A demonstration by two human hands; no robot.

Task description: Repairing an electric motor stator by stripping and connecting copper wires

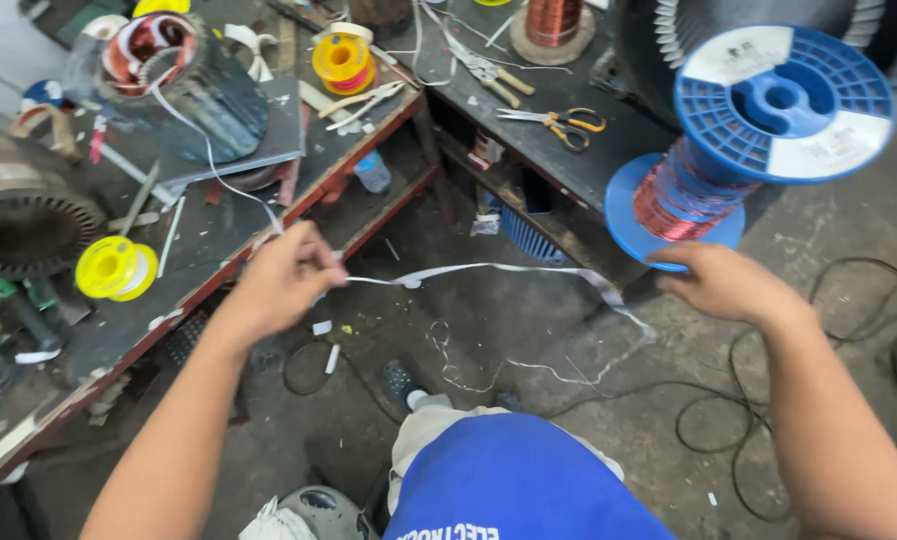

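Head view: your left hand, at 9 o'clock, pinches one end of a white strip with fingers closed. The strip runs toward 3 o'clock to your right hand, loosely curled; its grip cannot be told. A blue spool of copper wire stands at 1 o'clock, beside the table.

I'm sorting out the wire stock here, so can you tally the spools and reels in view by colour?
Blue spool of copper wire, by the right hand: 1
Yellow reels, one near the bench's front edge, one farther back: 2
Pale-flanged copper spool at the top: 1
Total: 4
Yellow shapes cut off at the top edge are not counted.
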